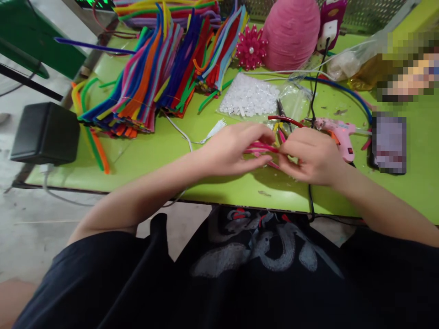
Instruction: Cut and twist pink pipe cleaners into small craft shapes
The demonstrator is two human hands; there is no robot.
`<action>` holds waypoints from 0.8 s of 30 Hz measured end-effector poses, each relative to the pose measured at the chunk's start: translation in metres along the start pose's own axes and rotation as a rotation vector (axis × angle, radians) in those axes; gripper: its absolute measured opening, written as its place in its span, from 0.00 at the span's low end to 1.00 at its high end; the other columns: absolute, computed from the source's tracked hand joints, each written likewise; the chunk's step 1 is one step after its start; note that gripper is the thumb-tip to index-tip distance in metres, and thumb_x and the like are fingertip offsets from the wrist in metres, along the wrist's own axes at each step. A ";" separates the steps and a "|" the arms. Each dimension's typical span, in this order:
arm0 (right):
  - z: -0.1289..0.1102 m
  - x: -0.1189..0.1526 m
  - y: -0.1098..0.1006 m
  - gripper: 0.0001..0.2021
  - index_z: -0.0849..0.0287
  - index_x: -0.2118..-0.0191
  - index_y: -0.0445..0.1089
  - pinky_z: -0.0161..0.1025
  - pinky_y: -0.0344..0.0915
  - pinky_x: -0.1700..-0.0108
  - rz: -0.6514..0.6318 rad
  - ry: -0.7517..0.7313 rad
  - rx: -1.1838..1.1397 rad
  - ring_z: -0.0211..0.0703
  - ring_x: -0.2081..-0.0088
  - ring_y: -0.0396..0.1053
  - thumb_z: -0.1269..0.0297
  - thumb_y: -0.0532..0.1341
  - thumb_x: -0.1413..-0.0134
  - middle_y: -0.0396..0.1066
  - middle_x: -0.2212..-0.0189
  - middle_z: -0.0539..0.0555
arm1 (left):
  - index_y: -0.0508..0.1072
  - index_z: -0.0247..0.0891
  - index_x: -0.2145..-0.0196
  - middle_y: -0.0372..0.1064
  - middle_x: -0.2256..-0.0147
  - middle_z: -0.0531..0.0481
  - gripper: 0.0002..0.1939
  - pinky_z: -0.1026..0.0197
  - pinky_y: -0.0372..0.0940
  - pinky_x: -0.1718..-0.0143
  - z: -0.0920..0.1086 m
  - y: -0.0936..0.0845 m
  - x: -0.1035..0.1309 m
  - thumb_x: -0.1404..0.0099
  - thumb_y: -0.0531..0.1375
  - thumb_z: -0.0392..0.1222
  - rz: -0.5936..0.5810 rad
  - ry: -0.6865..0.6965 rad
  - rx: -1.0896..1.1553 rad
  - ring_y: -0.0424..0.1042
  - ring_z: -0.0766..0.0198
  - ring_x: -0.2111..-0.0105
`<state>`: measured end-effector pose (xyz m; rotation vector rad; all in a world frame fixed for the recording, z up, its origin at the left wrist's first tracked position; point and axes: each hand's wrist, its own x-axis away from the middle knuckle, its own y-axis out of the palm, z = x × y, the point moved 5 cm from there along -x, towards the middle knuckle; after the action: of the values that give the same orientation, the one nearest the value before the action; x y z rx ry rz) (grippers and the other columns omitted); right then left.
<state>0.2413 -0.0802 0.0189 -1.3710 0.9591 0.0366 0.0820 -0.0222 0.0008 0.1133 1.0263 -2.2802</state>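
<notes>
Several bright pink pipe cleaners (257, 147) stretch between my two hands, just above the green tabletop. My left hand (233, 148) is curled round them, with thumb and fingers on either side. At their right end my right hand (310, 153) pinches the strands between thumb and fingers; its fingertips partly hide them. Right behind the hands lie pliers (281, 109) and a dark red pipe cleaner (284, 119). A pink glue gun (339, 135) rests just beyond my right hand.
Bundles of coloured pipe cleaners (137, 96) lie at the back left. A bag of white beads (248, 96), a pink yarn cone (291, 34) and a beaded flower (251, 48) are behind the hands. A black box (46, 132) stands left, a phone (389, 141) right. Cords cross the green table (219, 194).
</notes>
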 end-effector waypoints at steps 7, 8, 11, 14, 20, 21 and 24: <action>0.004 0.001 0.003 0.10 0.56 0.69 0.62 0.38 0.58 0.69 -0.059 0.201 -0.194 0.38 0.73 0.61 0.71 0.58 0.34 0.65 0.75 0.48 | 0.76 0.40 0.59 0.77 0.68 0.48 0.16 0.57 0.59 0.68 0.016 0.008 0.006 0.19 0.50 0.44 0.046 0.418 -0.827 0.74 0.60 0.68; 0.004 0.001 0.003 0.10 0.56 0.69 0.63 0.38 0.59 0.69 -0.061 0.187 -0.186 0.38 0.72 0.61 0.71 0.58 0.34 0.66 0.75 0.49 | 0.77 0.40 0.60 0.76 0.70 0.49 0.18 0.57 0.57 0.70 0.016 0.009 0.006 0.18 0.49 0.42 0.046 0.426 -0.856 0.73 0.61 0.70; 0.003 0.000 0.003 0.10 0.55 0.68 0.65 0.39 0.59 0.69 -0.083 0.108 -0.142 0.39 0.71 0.62 0.72 0.58 0.34 0.66 0.74 0.50 | 0.77 0.40 0.62 0.75 0.71 0.49 0.22 0.57 0.54 0.72 0.014 0.011 0.007 0.18 0.45 0.40 0.046 0.408 -0.844 0.71 0.63 0.73; 0.003 0.001 0.003 0.11 0.56 0.70 0.65 0.40 0.60 0.68 -0.081 0.011 -0.058 0.40 0.70 0.61 0.72 0.58 0.34 0.65 0.74 0.51 | 0.77 0.39 0.59 0.75 0.71 0.48 0.21 0.59 0.57 0.71 0.010 0.012 0.009 0.18 0.45 0.43 0.034 0.385 -0.737 0.72 0.63 0.73; 0.003 0.003 -0.001 0.12 0.56 0.70 0.67 0.41 0.63 0.66 -0.045 -0.082 0.020 0.41 0.69 0.62 0.72 0.58 0.32 0.67 0.74 0.52 | 0.78 0.38 0.52 0.79 0.67 0.47 0.13 0.61 0.64 0.68 0.003 0.001 0.009 0.22 0.55 0.44 0.044 0.400 -0.444 0.77 0.63 0.70; 0.004 0.002 -0.002 0.12 0.56 0.70 0.67 0.41 0.63 0.66 -0.042 -0.064 0.005 0.41 0.69 0.63 0.71 0.57 0.31 0.68 0.73 0.52 | 0.79 0.39 0.52 0.79 0.67 0.47 0.12 0.61 0.64 0.67 0.003 -0.002 0.009 0.22 0.57 0.44 0.055 0.403 -0.441 0.77 0.63 0.69; 0.004 0.001 -0.007 0.12 0.55 0.68 0.68 0.41 0.64 0.67 -0.022 -0.039 -0.053 0.41 0.68 0.64 0.70 0.57 0.30 0.68 0.72 0.52 | 0.80 0.43 0.54 0.81 0.66 0.47 0.12 0.59 0.65 0.66 0.000 -0.013 0.008 0.23 0.59 0.50 0.064 0.347 -0.453 0.79 0.61 0.67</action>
<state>0.2476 -0.0795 0.0238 -1.4248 0.9156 0.0724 0.0682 -0.0203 0.0064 0.3539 1.6668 -1.9530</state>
